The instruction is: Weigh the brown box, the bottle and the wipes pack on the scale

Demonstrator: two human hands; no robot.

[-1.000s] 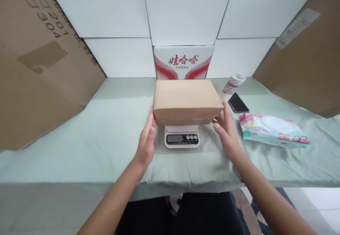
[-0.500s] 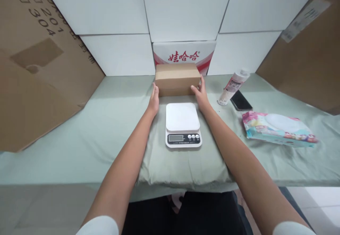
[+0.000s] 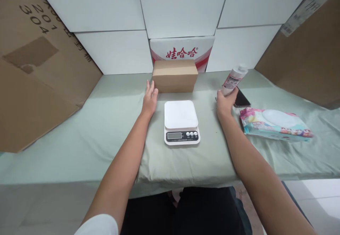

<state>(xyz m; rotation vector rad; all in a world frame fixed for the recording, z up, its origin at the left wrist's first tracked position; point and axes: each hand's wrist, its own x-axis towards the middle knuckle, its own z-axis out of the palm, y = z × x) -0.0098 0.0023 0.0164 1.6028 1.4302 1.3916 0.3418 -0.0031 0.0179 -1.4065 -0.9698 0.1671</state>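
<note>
In the head view, my right hand point(image 3: 227, 102) is wrapped round the lower part of a white cylindrical bottle point(image 3: 233, 80) with a printed label. The bottle leans to the right, and my hand hides its base. My left hand point(image 3: 150, 99) lies on the cloth with its fingers apart, beside the left end of a plain brown cardboard box point(image 3: 174, 83). Whether the fingertips touch the box I cannot tell. Between my arms sits a white digital kitchen scale point(image 3: 181, 116), with nothing on its platform and its display blank.
A black phone point(image 3: 241, 98) lies just behind my right hand, near a pack of wet wipes point(image 3: 276, 125). Large cardboard panels point(image 3: 47, 86) flank the green cloth-covered table point(image 3: 114, 136). A white printed carton point(image 3: 183, 47) stands against the white back wall.
My right hand has left the brown box, moved right and closed round the bottle. My left hand has stayed by the box's left end. The view has shifted slightly.
</note>
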